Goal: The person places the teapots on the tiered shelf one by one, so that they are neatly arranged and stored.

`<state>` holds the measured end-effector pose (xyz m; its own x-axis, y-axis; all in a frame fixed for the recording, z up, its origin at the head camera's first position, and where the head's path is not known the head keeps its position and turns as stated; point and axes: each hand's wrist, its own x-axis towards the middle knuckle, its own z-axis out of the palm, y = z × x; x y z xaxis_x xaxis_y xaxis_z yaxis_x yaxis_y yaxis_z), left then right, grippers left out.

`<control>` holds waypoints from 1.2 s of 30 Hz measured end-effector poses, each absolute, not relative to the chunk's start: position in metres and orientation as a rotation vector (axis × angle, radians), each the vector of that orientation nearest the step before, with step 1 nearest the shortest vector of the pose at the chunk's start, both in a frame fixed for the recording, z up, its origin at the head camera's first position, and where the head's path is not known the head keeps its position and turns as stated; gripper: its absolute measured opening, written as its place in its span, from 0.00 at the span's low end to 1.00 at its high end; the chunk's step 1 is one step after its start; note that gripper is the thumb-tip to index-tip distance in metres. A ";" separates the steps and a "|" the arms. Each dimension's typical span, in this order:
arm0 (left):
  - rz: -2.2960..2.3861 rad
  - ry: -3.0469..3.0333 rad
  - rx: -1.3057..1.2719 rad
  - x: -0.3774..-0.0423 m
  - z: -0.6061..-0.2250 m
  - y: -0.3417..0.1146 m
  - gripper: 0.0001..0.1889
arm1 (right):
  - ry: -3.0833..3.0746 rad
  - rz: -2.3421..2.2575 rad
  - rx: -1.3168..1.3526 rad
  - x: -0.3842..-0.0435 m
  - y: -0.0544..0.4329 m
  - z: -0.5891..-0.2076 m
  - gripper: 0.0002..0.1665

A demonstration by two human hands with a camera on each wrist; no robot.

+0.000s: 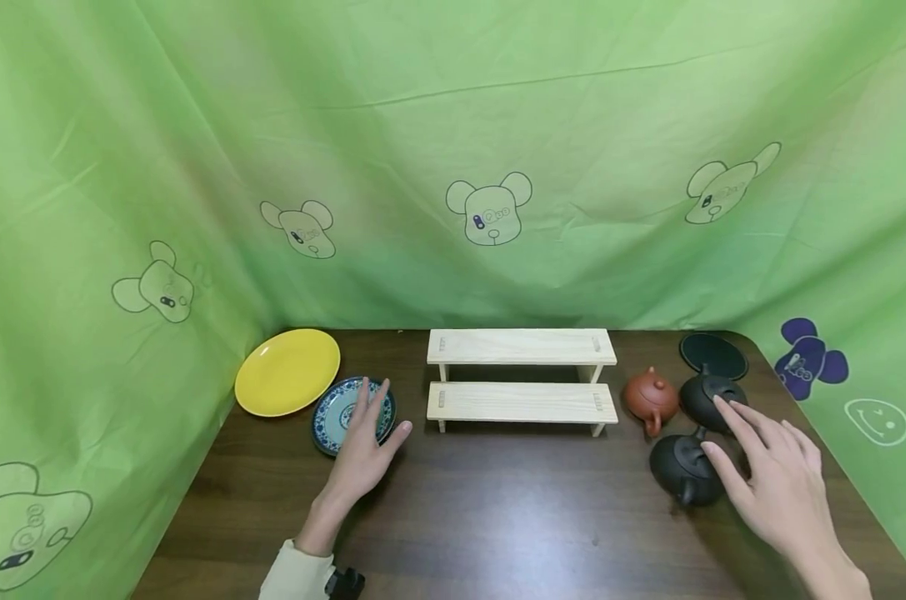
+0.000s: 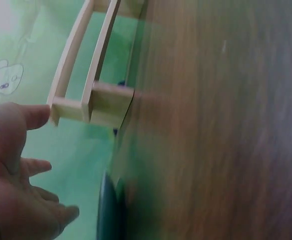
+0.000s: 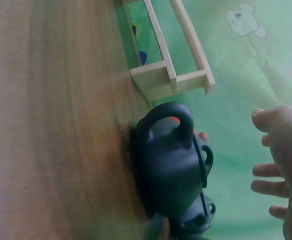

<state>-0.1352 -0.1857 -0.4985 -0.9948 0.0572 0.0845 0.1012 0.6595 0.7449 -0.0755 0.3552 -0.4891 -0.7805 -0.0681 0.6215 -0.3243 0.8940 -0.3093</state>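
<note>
Left hand (image 1: 362, 458), its pale sleeve (image 1: 297, 575) cut off by the lower edge in the head view, spreads loose fingers above a blue-patterned round plate (image 1: 334, 417), partly hiding it, left of the wooden stand (image 1: 520, 402). Farther left lies a glossy yellow plate (image 1: 287, 372). Right of the stand, the right hand (image 1: 778, 479), relaxed and gripping nothing, is over the front black teapot (image 1: 681, 471) and rear black teapot (image 1: 696, 402), both matte. Just right of the stand sits a red teapot (image 1: 650, 396). Lettering on the green curtain (image 1: 422, 125) is too small to read.

In the left wrist view, empty fingers show near the stand; the tabletop (image 2: 225, 125) is blurred.

In the right wrist view, one loop-handled black teapot largely hides the others; the fingers show apart from them.
</note>
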 end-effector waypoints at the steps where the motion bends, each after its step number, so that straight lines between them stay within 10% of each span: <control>1: -1.314 -2.794 -0.151 -0.135 -0.500 -0.183 0.41 | -2.407 0.547 0.274 -0.074 0.356 -0.490 0.33; 31: -2.170 -2.163 -0.111 -0.168 -0.608 -0.133 0.23 | -2.017 0.973 -0.533 -0.036 0.389 -0.514 0.10; 36: -2.135 -2.123 -0.025 -0.172 -0.608 -0.128 0.18 | -2.019 1.148 -0.740 -0.031 0.395 -0.518 0.18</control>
<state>-0.1717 -0.1277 -0.6083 -0.9914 -0.0806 0.1034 0.1039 -0.0014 0.9946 -0.0311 0.3954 -0.5177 -0.6000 0.7479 0.2838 0.1387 0.4466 -0.8839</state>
